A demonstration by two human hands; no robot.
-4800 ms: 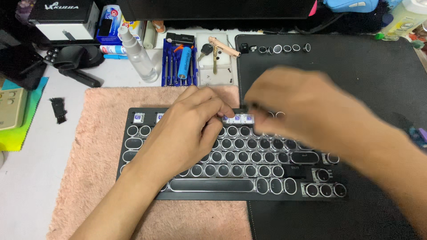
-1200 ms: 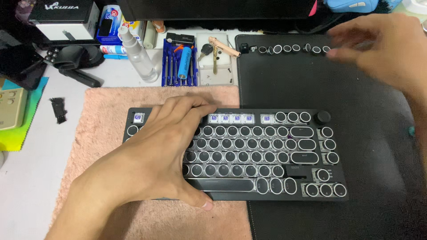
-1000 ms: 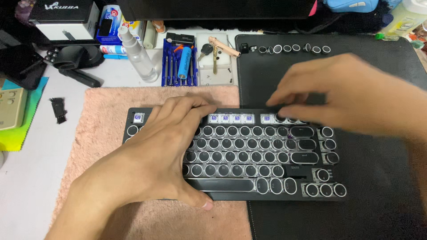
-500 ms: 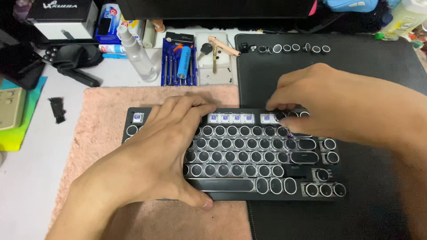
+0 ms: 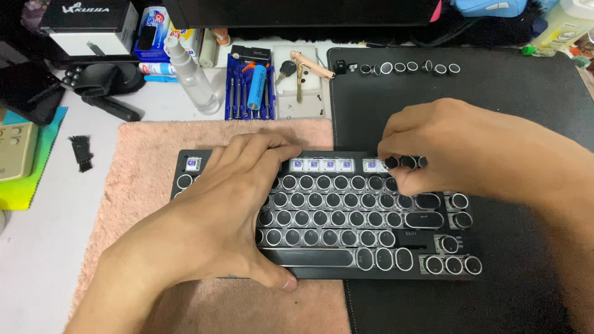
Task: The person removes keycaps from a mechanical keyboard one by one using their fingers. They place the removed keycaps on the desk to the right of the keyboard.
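Left hand (image 5: pixel 216 216) lying flat, fingers spread, pressing keyboard's (image 5: pixel 346 216) left half on pink towel (image 5: pixel 142 185). Right hand (image 5: pixel 458 154) pinching round black keycap (image 5: pixel 391 162) at keyboard's top row. Behind keyboard: clear spray bottle (image 5: pixel 192 77), blue screwdriver case (image 5: pixel 250 86), black-and-white box (image 5: pixel 90 25).

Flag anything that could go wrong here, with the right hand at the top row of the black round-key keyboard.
1. The right hand pinches a round black keycap over the keyboard; pressed off-centre, it might tilt on the bare pale switch.
2. The loose round keycaps on the black desk mat could roll or scatter if a sleeve brushes them.
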